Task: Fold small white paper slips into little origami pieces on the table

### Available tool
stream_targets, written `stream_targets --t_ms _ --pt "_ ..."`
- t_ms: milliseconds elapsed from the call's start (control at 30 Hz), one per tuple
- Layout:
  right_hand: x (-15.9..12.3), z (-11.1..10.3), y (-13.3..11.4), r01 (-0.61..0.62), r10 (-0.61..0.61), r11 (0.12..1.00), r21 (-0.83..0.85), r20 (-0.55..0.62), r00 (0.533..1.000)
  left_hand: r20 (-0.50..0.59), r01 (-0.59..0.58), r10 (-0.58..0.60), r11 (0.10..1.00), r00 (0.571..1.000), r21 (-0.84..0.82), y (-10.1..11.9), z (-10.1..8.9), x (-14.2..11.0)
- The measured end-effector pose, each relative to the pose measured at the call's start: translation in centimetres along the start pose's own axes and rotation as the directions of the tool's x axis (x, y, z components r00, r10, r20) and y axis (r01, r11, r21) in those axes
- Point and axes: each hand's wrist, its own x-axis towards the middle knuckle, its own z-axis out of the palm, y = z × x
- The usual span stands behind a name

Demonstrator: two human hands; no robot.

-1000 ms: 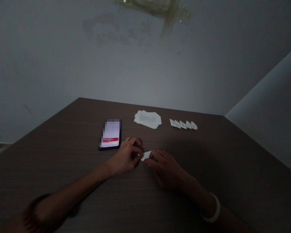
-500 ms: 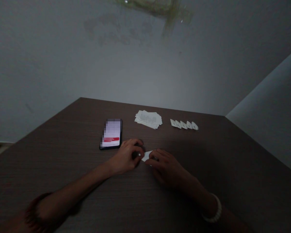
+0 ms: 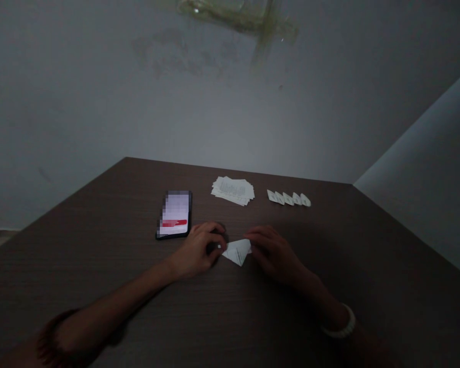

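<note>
A small folded piece of white paper (image 3: 237,251) lies low over the table between my two hands, its lower point turned toward me. My left hand (image 3: 201,249) pinches its left corner between thumb and fingers. At its right edge, my right hand (image 3: 276,254) has thumb and fingertips closed on the paper. Dark print shows faintly on one folded face. Beyond the hands lies a loose stack of printed paper sheets (image 3: 233,190). To the right of that stack, several small folded papers (image 3: 288,198) lie in an overlapping row.
A phone (image 3: 175,214) with a lit screen lies just beyond my left hand. The brown table (image 3: 138,301) meets a stained grey wall (image 3: 230,117) at its far edge. Another wall surface (image 3: 429,168) slopes along the right.
My right hand has shifted right along the paper, so more of its folded face shows. My left hand keeps its pinch. The view has tilted slightly.
</note>
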Motion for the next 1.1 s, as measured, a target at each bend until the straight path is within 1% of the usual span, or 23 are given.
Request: stream_targets --t_ms 100,200,300,367,433,500,533,600,767,833,967,1100 --pt "0.1 0.3 0.6 -0.020 0.019 1.000 0.011 0.042 0.999 -0.015 -0.022 0.022 1.000 1.000 0.003 -0.1 0.1 0.0" --pt "0.3 0.6 0.4 -0.045 0.045 0.999 0.005 0.080 0.996 -0.032 -0.021 0.021 1.000 0.999 0.009 0.0 0.1 -0.1" --pt "0.4 0.7 0.0 -0.067 0.066 0.998 0.018 0.077 0.995 -0.074 -0.026 0.028 0.999 0.997 0.031 0.4 0.0 -0.2" --pt "0.4 0.7 -0.1 -0.086 0.084 0.996 0.034 0.067 0.994 -0.097 -0.049 0.057 0.995 0.994 0.085 0.7 -0.2 -0.3" --pt "0.5 0.7 -0.1 -0.108 0.106 0.994 0.032 0.062 0.992 -0.044 -0.113 0.122 0.981 0.992 0.159 1.1 -0.3 -0.4" --pt "0.5 0.7 -0.2 -0.125 0.124 0.992 0.023 0.057 0.991 0.063 -0.200 0.191 0.959 0.980 0.203 1.4 -0.3 -0.5" --pt "0.5 0.7 -0.2 -0.130 0.128 0.991 0.023 0.055 0.990 0.103 -0.226 0.208 0.950 0.973 0.214 1.6 -0.3 -0.5" --pt "0.5 0.6 -0.4 -0.130 0.129 0.991 0.033 0.050 0.990 0.139 -0.238 0.211 0.945 0.968 0.224 1.8 -0.3 -0.6" --pt "0.3 0.7 -0.5 -0.153 0.151 0.986 0.072 0.039 0.988 0.173 -0.218 0.182 0.950 0.968 0.222 1.9 -0.4 -0.5" --pt "0.3 0.8 -0.5 -0.168 0.168 0.981 0.095 0.016 0.986 0.174 -0.214 0.178 0.952 0.969 0.219 1.8 -0.4 -0.5" --pt "0.4 1.0 -0.6 -0.185 0.193 0.971 0.154 -0.039 0.980 0.136 -0.244 0.216 0.939 0.967 0.243 1.8 -0.4 -0.6" --pt "0.8 1.2 -1.2 -0.238 0.255 0.934 0.265 -0.030 0.966 0.104 -0.296 0.278 0.901 0.955 0.317 1.8 -0.3 -0.7"
